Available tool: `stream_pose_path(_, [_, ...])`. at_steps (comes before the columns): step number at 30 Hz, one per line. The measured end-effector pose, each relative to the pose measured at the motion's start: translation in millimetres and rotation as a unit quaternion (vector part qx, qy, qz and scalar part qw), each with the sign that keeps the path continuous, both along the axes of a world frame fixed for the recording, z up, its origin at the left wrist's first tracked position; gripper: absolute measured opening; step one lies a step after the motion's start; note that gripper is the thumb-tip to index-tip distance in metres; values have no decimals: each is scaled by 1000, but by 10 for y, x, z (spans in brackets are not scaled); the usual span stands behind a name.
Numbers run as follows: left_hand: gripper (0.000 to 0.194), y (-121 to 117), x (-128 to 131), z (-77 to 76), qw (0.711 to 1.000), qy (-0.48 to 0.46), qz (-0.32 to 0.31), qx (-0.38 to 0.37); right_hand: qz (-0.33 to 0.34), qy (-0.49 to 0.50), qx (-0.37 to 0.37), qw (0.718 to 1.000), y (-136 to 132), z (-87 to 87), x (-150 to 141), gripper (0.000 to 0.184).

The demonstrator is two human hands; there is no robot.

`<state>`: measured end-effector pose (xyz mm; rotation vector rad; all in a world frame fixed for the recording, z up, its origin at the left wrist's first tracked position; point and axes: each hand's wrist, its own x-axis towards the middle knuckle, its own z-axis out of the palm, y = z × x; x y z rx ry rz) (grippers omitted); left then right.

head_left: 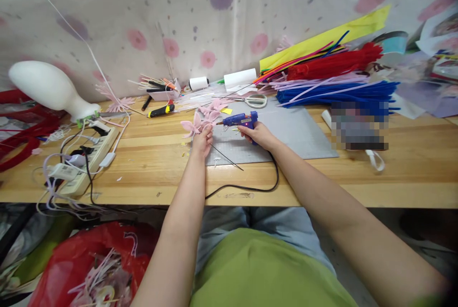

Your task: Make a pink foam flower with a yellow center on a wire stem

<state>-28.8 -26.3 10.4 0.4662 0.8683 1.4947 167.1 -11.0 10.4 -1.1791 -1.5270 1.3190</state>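
My left hand [202, 142] is closed round a pink fuzzy flower [193, 125], whose petals spread above the fingers. Thin dark wire stems [229, 158] stick out below that hand toward the lower right. My right hand [258, 134] grips a blue glue gun [239, 120] by its handle, with a small red light showing on its side. The gun's nozzle points left and is close to the flower; whether they touch I cannot tell. More pink petals [215, 106] show just behind the flower. Under both hands lies a grey mat [304, 142].
A black cord [246, 187] loops from the gun along the table's front edge. At left are a crowded power strip [84, 168] and a white lamp [46, 87]. Behind are a utility knife [161, 110], scissors [255, 100] and bundled blue pipe cleaners [336, 93]. A red bag [60, 269] sits below.
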Motion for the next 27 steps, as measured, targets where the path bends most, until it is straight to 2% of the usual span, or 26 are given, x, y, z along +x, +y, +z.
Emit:
stream_pose_path(11, [21,23,-16,-75,1000,20,-1,13,-8,-19,17,1000,-4,3,-24,36])
stream_pose_path(27, [24,25,-32,-47,1000,7,-10,-2,-37,-63,9,997,23,-18,-6,38])
